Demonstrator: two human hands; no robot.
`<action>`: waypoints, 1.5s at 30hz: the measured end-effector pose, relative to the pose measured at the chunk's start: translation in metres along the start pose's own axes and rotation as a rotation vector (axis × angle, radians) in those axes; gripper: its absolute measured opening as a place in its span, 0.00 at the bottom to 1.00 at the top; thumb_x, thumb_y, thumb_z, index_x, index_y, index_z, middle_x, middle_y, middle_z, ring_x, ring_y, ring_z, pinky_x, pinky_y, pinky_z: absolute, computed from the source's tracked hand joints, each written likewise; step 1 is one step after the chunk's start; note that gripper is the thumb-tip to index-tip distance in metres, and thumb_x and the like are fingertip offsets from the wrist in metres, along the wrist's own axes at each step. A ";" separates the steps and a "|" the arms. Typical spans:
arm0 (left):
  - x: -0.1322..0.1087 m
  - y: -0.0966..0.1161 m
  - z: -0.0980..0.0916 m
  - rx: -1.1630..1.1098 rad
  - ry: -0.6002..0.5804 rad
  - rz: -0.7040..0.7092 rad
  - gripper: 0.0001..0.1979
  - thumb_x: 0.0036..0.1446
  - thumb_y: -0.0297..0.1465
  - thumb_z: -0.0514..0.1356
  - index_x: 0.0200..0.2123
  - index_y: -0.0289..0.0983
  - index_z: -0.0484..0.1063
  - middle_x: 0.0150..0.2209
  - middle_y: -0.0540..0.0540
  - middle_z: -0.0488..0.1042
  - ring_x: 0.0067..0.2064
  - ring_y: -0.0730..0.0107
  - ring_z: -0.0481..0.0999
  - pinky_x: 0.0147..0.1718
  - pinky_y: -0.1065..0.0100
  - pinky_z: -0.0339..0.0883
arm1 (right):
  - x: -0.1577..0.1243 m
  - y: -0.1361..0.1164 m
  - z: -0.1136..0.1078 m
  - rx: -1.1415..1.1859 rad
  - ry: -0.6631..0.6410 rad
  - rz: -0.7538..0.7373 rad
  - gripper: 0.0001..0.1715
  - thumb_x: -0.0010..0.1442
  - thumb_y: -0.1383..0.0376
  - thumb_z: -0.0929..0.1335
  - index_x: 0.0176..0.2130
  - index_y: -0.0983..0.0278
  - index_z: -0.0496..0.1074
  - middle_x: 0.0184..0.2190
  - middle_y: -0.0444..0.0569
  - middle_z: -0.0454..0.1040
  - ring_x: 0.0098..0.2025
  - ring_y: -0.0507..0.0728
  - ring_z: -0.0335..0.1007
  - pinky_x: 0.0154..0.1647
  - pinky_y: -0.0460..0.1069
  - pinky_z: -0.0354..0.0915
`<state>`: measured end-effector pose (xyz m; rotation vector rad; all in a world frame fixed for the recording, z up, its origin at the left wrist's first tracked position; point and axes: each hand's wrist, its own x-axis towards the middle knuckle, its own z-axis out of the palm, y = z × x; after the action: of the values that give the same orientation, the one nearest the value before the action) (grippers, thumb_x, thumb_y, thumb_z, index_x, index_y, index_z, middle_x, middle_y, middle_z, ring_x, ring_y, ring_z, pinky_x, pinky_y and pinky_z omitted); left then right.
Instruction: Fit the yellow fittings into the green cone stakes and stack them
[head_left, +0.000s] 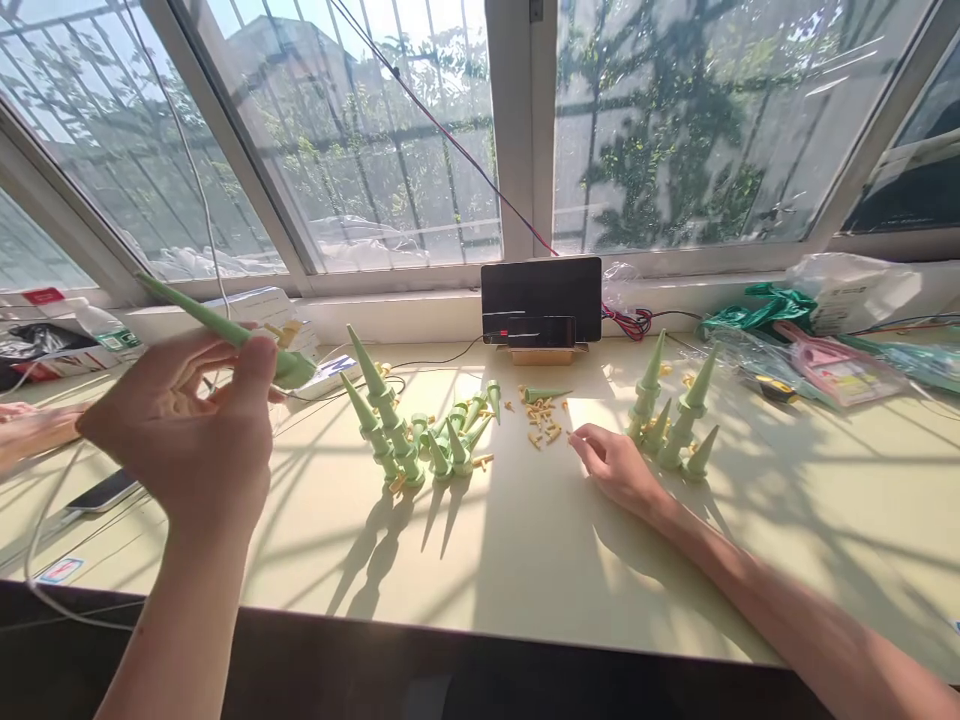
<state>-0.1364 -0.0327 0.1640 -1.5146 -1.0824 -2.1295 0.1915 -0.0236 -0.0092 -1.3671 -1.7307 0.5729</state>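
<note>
My left hand (202, 420), raised over the left of the table, is closed around a long green plastic cone (217, 322). Its tip points up and left; a small yellow piece shows near its wide end. My right hand (611, 463) rests low over the table with fingertips together, beside a loose pile of small yellow pegs (551, 432). Whatever may be between those fingertips is too small to make out. Another green cone (546, 395) lies behind the pegs. Just right of my right hand stands a cluster of joined green cones (682, 425).
Left of the pegs is a bigger group of green cone pieces (405, 440), some upright, some lying. A dark tablet (541, 290) and phone (547, 331) stand at the back. Plastic bags (847, 360) lie back right. Another person's hand (37, 432) is at far left, near a phone (103, 491).
</note>
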 end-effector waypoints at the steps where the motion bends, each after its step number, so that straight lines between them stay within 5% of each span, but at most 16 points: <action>1: 0.003 -0.009 0.001 0.011 -0.032 -0.040 0.09 0.44 0.28 0.68 0.33 0.34 0.80 0.25 0.51 0.76 0.25 0.73 0.75 0.18 0.73 0.67 | 0.000 0.000 0.000 -0.001 -0.001 -0.002 0.20 0.64 0.52 0.61 0.31 0.63 0.69 0.18 0.40 0.58 0.22 0.52 0.52 0.27 0.48 0.52; 11: -0.011 -0.047 0.009 0.155 -0.213 -0.230 0.14 0.49 0.35 0.68 0.37 0.33 0.81 0.28 0.47 0.77 0.24 0.76 0.72 0.19 0.74 0.68 | 0.000 0.001 -0.001 -0.010 -0.031 0.000 0.20 0.64 0.53 0.60 0.30 0.63 0.68 0.18 0.40 0.57 0.22 0.52 0.52 0.26 0.48 0.52; 16: -0.017 -0.057 0.006 0.183 -0.252 -0.173 0.14 0.49 0.37 0.67 0.34 0.32 0.79 0.28 0.45 0.78 0.26 0.71 0.75 0.20 0.71 0.70 | -0.001 0.000 -0.002 -0.018 -0.049 0.010 0.19 0.65 0.54 0.60 0.30 0.63 0.68 0.17 0.39 0.57 0.21 0.52 0.54 0.26 0.48 0.52; 32: -0.036 -0.052 0.004 0.356 -0.375 -0.239 0.12 0.50 0.34 0.66 0.38 0.36 0.81 0.30 0.47 0.80 0.29 0.72 0.77 0.28 0.71 0.74 | -0.002 0.000 -0.003 -0.048 -0.071 0.006 0.19 0.65 0.54 0.60 0.32 0.63 0.70 0.17 0.40 0.61 0.22 0.53 0.60 0.27 0.48 0.55; 45: -0.041 -0.057 0.004 0.294 -0.376 -0.280 0.15 0.51 0.36 0.66 0.40 0.34 0.80 0.34 0.45 0.81 0.32 0.71 0.76 0.28 0.72 0.73 | -0.001 -0.001 -0.002 -0.052 -0.069 -0.004 0.19 0.64 0.55 0.60 0.32 0.64 0.71 0.17 0.40 0.61 0.21 0.52 0.54 0.27 0.47 0.54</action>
<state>-0.1537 0.0013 0.1044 -1.7370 -1.7433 -1.7743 0.1929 -0.0252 -0.0073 -1.3941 -1.8149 0.5819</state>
